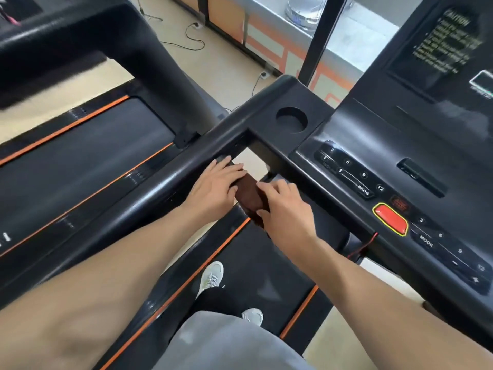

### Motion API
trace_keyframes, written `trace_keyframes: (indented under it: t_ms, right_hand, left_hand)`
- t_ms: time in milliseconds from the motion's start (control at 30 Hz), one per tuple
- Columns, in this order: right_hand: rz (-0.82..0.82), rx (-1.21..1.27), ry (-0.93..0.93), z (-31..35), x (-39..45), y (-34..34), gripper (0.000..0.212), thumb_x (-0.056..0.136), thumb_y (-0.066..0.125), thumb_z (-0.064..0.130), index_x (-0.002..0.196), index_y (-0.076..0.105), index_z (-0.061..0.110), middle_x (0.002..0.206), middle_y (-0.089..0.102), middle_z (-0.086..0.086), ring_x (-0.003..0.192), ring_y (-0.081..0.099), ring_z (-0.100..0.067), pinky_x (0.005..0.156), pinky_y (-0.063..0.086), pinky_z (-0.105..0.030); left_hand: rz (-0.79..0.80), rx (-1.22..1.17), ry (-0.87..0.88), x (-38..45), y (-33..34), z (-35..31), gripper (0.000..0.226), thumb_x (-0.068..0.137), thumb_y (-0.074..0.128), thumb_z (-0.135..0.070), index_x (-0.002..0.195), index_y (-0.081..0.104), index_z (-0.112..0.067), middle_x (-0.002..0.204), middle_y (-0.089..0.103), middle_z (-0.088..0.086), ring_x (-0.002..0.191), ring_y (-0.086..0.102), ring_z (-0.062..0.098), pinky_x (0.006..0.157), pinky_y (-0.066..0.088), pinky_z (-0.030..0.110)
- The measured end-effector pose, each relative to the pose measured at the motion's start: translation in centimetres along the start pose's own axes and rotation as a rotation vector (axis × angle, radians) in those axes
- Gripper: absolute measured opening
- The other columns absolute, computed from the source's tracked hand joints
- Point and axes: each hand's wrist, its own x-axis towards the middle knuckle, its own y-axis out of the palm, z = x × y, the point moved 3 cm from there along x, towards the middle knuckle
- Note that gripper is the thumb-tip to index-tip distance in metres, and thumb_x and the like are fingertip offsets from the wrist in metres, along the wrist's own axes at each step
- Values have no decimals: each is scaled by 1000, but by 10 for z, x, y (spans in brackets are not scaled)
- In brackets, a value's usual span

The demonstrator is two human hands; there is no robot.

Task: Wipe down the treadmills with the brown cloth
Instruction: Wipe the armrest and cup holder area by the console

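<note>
I stand on a black treadmill with orange belt stripes; its left handrail [149,188] runs diagonally up to the console [373,145]. A folded brown cloth [249,194] hangs just right of the handrail, held between both hands. My left hand [216,185] grips the cloth's upper left edge with its fingers spread over it. My right hand [285,206] pinches the cloth's right side and lower end. Most of the cloth is hidden under the fingers.
A second treadmill [80,161] stands to the left, its arm [149,62] overhead. The console has a cup holder [291,120], number buttons and a red stop button [390,218] with a red cord. Cables lie on the beige floor [213,57]. My shoes [212,277] rest on the belt.
</note>
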Motion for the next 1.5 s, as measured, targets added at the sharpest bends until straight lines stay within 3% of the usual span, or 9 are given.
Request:
trace_keyframes:
  t_ms: [133, 300, 533, 667, 800, 933, 1100, 1300, 1500]
  right_hand:
    - [253, 58, 213, -14, 18, 16, 80, 92, 66, 48, 158, 24, 30, 139, 53, 0, 128, 50, -26, 83, 47, -40]
    - [355, 86, 263, -6, 39, 23, 67, 88, 64, 58, 146, 39, 35, 118, 68, 1, 108, 66, -28, 81, 50, -37]
    - [83, 84, 231, 41, 74, 31, 61, 92, 65, 59, 133, 48, 18, 123, 63, -5, 114, 62, -29, 87, 48, -43]
    - [106, 143, 236, 65, 119, 29, 74, 76, 76, 65, 130, 50, 22, 119, 68, -2, 114, 64, -28, 86, 49, -40]
    - [282, 176, 319, 44, 108, 26, 102, 62, 84, 69, 144, 41, 27, 124, 67, 0, 118, 63, -30, 90, 50, -39]
    - [477, -47, 433, -2, 61, 29, 71, 68, 78, 66, 124, 61, 27, 112, 70, 2, 102, 67, -27, 78, 48, -35]
    - [320, -25, 393, 1, 49, 29, 42, 80, 63, 60, 112, 63, 31, 104, 72, 2, 85, 64, -27, 73, 43, -33]
    - [143, 126, 255, 63, 110, 22, 39, 83, 64, 57, 113, 59, 32, 94, 69, 7, 91, 67, -24, 73, 45, -35]
    - [218, 142, 217, 51, 108, 22, 53, 81, 69, 61, 122, 58, 30, 102, 68, 4, 100, 66, -26, 79, 49, -37]
  left_hand:
    - [-6, 148, 151, 9, -12, 5, 42, 94, 56, -22, 135, 65, -23, 143, 59, -7, 148, 35, 17, 128, 0, 37]
    - [55, 285, 299, 25, -31, 16, 40, 94, 64, -40, 132, 67, -26, 137, 64, -8, 148, 36, 18, 127, -2, 43]
    - [-99, 264, -76, 31, -69, 57, 60, 102, 51, -44, 154, 40, -18, 157, 43, 5, 148, 33, 25, 126, 15, 46]
    - [36, 143, -253, 24, -68, 69, 67, 103, 37, -57, 159, 25, -22, 152, 47, 9, 134, 49, 30, 111, 37, 46]
    - [28, 135, -262, 22, -68, 64, 66, 103, 35, -58, 159, 20, -26, 151, 47, 7, 128, 53, 32, 101, 42, 46]
    - [39, 200, -243, 22, -63, 65, 74, 101, 42, -60, 160, 17, -23, 151, 44, 7, 126, 54, 32, 97, 45, 45]
    - [40, 291, -261, 27, -58, 68, 77, 99, 40, -63, 159, 16, -22, 141, 50, 11, 121, 57, 32, 89, 46, 43]
    - [24, 273, -258, 27, -59, 66, 69, 103, 24, -63, 159, 19, -23, 144, 50, 10, 121, 57, 34, 87, 45, 45]
    - [14, 309, -277, 26, -61, 59, 64, 105, 25, -60, 150, 33, -16, 136, 57, 13, 117, 59, 36, 91, 45, 50]
